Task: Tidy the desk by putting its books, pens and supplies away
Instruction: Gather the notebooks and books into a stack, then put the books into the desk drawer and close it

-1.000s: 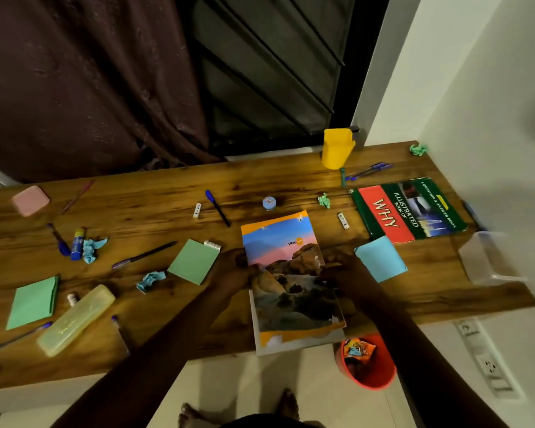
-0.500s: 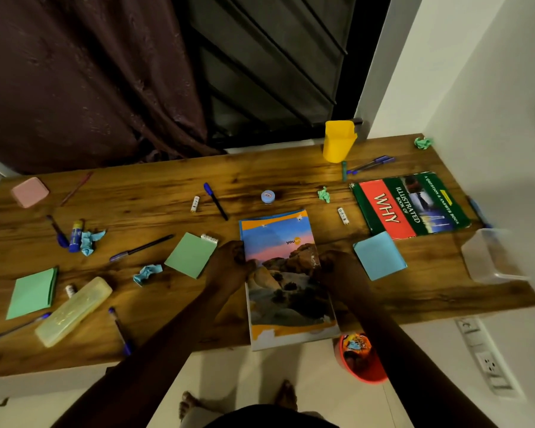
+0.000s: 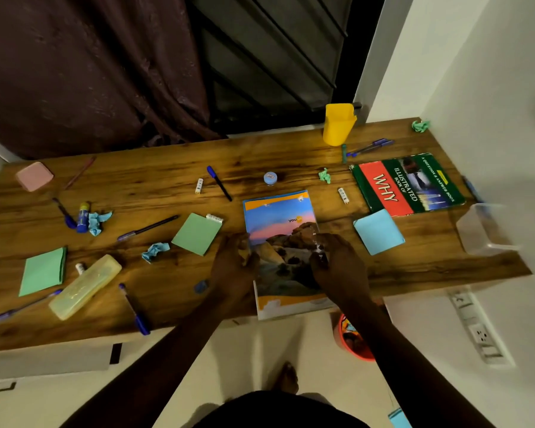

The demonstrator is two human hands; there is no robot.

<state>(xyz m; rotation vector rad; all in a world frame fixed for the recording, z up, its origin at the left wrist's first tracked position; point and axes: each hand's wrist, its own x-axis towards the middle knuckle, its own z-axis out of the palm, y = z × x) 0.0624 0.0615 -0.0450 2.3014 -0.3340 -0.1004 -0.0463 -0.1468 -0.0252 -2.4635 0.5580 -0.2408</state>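
A notebook with a landscape cover lies near the desk's front edge, its lower end overhanging. My left hand grips its left edge. On its right side my right hand has fingers curled over the cover. A green and red "WHY" book lies flat at the right. A yellow pen holder stands at the back. Pens lie scattered: a blue pen, a black pen, another pen at the front edge.
Green pads, a blue pad, a yellow pencil case, a glue stick, a pink block and crumpled paper litter the desk. A clear box sits at the right edge. A red bin stands below.
The notebook has been squared up and sits a little further onto the desk. My right hand has shifted onto the cover. A small blue item now shows beside my left wrist.
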